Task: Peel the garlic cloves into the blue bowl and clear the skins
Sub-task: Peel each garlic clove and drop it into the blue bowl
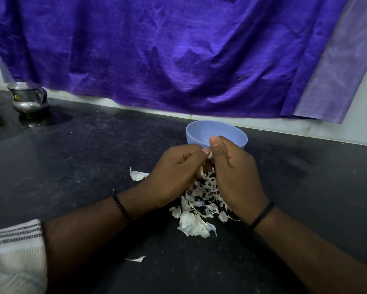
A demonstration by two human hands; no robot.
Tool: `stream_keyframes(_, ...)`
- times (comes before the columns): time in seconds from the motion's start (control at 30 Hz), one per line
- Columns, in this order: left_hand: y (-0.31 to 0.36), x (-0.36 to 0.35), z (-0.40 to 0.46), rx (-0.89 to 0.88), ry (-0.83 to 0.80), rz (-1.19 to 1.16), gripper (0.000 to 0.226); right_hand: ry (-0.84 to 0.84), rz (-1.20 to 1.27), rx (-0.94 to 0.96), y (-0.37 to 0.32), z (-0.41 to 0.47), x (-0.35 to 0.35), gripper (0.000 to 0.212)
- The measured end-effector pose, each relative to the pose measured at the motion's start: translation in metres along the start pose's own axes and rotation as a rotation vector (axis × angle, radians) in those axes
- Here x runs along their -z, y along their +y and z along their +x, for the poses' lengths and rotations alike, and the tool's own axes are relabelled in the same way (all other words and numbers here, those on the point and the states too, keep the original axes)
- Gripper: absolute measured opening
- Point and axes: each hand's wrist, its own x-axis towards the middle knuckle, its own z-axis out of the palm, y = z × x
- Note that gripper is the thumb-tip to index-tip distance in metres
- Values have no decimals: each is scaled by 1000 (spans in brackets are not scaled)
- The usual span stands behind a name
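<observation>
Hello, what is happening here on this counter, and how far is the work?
A person is peeling garlic. Both hands, left hand and right hand, pinch a garlic clove between them, just in front of the blue bowl. A pile of skins lies on the dark counter under the hands, with a few stray pieces nearby, so the skins are not cleared yet.

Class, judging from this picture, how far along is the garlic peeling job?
Done: a heap of papery white garlic skins lies on the black counter, so much peeling has happened. In hand: the left hand and right hand pinch a garlic clove. Left: clearing skins; the round blue bowl's contents are hidden.
</observation>
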Motion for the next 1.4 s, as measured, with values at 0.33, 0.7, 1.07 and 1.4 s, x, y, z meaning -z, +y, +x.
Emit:
stream_keyframes(0.33, 6, 8, 3, 83, -122, 3, 39, 85, -452, 275, 3, 4, 2, 34)
stream_keyframes(0.7, -4, 12, 6, 32, -56, 14, 28, -30, -545, 138, -1, 3, 2, 42)
stream_keyframes(1.07, -2, 6, 7, 74, 35, -43, 27, -56, -167, -5, -3, -2, -12, 42)
stream_keyframes(1.4, -3, 17, 9, 338, -55, -277, 34, -151, 93, 3, -13, -4, -12, 38)
